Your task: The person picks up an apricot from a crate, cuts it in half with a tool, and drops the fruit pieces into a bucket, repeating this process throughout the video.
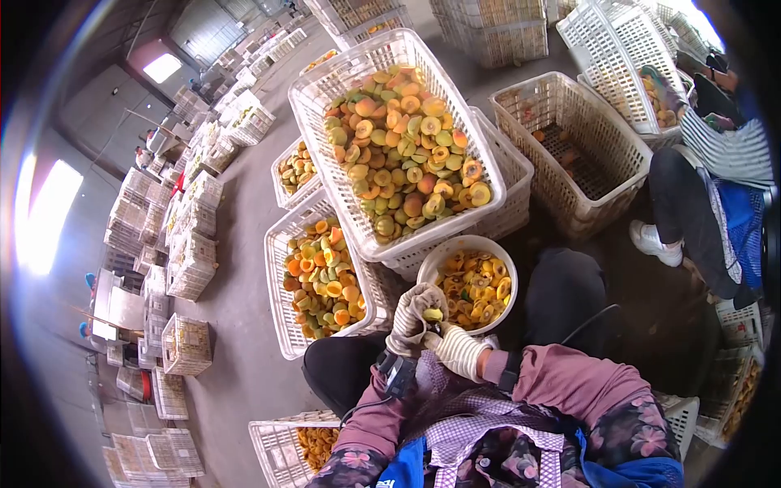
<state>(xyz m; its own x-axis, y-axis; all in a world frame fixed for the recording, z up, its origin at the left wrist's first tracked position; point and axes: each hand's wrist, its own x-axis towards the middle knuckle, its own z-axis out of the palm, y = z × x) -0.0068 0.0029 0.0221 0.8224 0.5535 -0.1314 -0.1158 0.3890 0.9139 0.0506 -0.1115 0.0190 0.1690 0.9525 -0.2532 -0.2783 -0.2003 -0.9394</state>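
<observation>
My left hand (pixel 411 320), in a knitted work glove, is closed around a yellow-green peach half (pixel 433 314) in front of my chest. Right beside it, my gloved right hand (pixel 458 351) has its fingers wrapped; a small dark bit shows at the fingertips, but what it grips is hidden. Just beyond both hands stands a white bucket (pixel 511 272) of orange and yellow fruit pieces (pixel 476 285). Past the bucket, a large white crate (pixel 488 213) full of halved peaches (pixel 399 146) rests on another crate. To the left, a lower crate (pixel 281 325) holds more peach halves (pixel 325 276).
A brownish crate (pixel 561 89) with a few fruit pieces inside stands at the right. Another person (pixel 700 195) sits beyond it, a white shoe (pixel 655 244) on the floor. A crate of orange pieces (pixel 272 447) is by my left side. Stacked crates (pixel 191 264) line the far left.
</observation>
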